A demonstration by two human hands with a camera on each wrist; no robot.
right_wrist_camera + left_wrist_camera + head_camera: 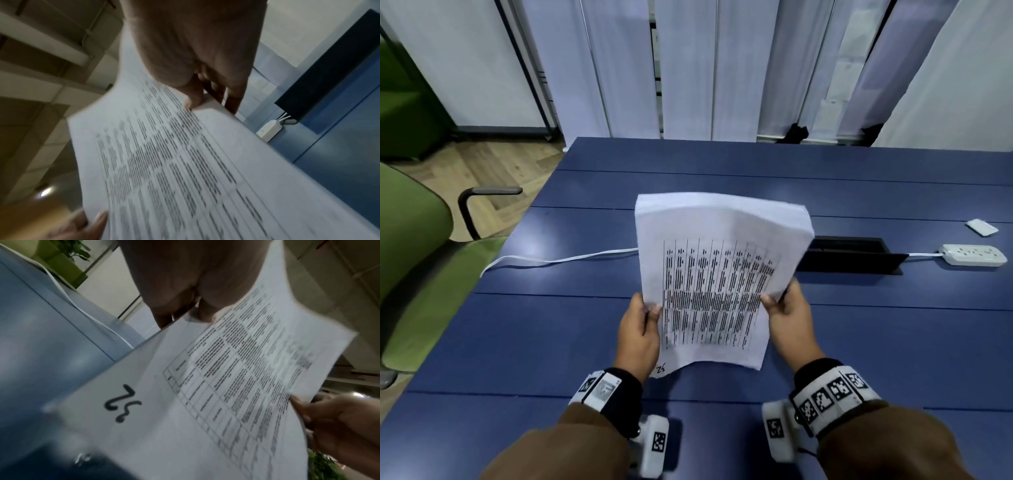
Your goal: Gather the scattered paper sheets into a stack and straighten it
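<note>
A stack of white paper sheets (714, 284) printed with a table is held up off the blue table (551, 335), tilted away from me. My left hand (642, 325) pinches its left edge, thumb on the printed face. My right hand (787, 315) pinches the right edge the same way. In the left wrist view the paper stack (205, 394) shows a handwritten mark near one corner, with the left hand (195, 293) above it and the right hand (333, 423) at the far edge. In the right wrist view the right hand (197, 65) grips the paper stack (185, 170).
A white cable (558, 257) runs across the table to the left edge. A black cable box (852, 255) with an open lid, a white power strip (974, 254) and a small white object (982, 227) lie at the right. A green chair (417, 260) stands at the left.
</note>
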